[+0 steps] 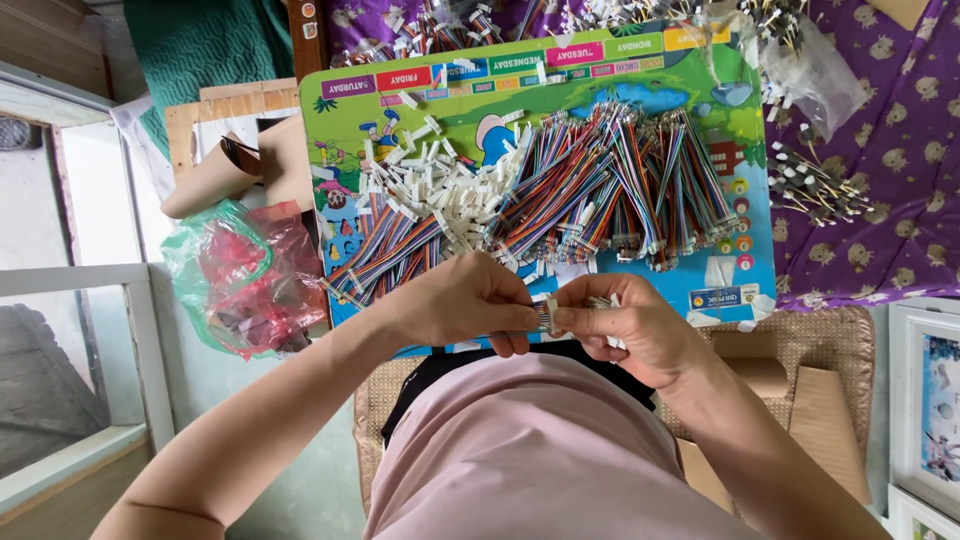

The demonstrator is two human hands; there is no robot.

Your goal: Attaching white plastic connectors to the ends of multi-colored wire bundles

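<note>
- The left hand (pixel 470 300) and the right hand (pixel 625 325) meet just above the person's lap, fingertips pinched from both sides on a short bundle of multicoloured ribbon wires with a small white plastic connector (pixel 547 314).
- The bundle's long axis runs roughly left to right between the two hands; which end the connector faces cannot be told — fingers cover most of it.
- Just beyond the hands lies a colourful cartoon-printed board (pixel 340 120), used as a desk, with a row of small rectangular coloured labels along its far edge.
- On it — a heap of loose white plastic connectors (pixel 440 195), with piles of rainbow-striped wire harnesses (pixel 620 180) fanned out to its right.
- A small blue-and-white rectangular label (pixel 722 297) sits at the board's near right corner.
- A crumpled green and red plastic bag (pixel 245 275) lies left of the board.
</note>
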